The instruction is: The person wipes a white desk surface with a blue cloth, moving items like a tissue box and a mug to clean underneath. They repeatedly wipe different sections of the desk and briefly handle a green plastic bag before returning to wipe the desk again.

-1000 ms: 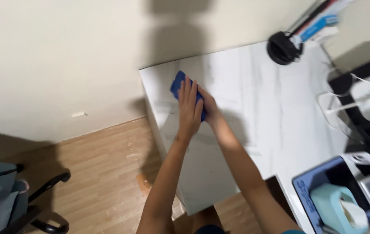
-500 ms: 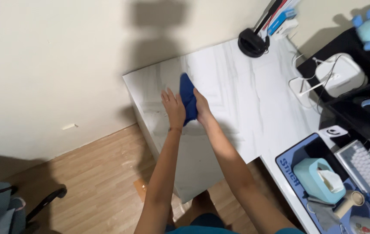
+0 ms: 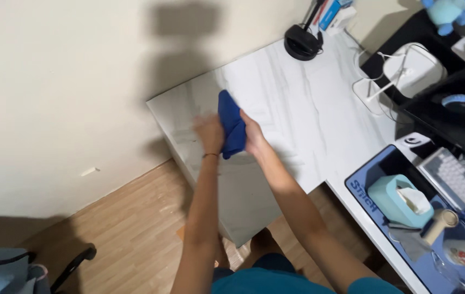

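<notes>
A blue cloth (image 3: 231, 126) is bunched up above the white marble-patterned desk top (image 3: 298, 114), near its left corner. My right hand (image 3: 253, 136) grips the cloth from the right side. My left hand (image 3: 209, 132) is blurred and touches the cloth from the left; its fingers seem curled against the fabric. The cloth stands up between both hands rather than lying flat.
A black round stand (image 3: 300, 42) sits at the desk's far edge. A white device with cables (image 3: 411, 68), a teal tissue box (image 3: 400, 200) on a blue mat, and a keyboard (image 3: 458, 182) lie to the right. Wooden floor (image 3: 123, 228) and a chair base (image 3: 74, 261) are at the left.
The cloth lay flat under both hands a second ago; now it is gathered and lifted between them. The view has shifted, showing more of the desk's right side.
</notes>
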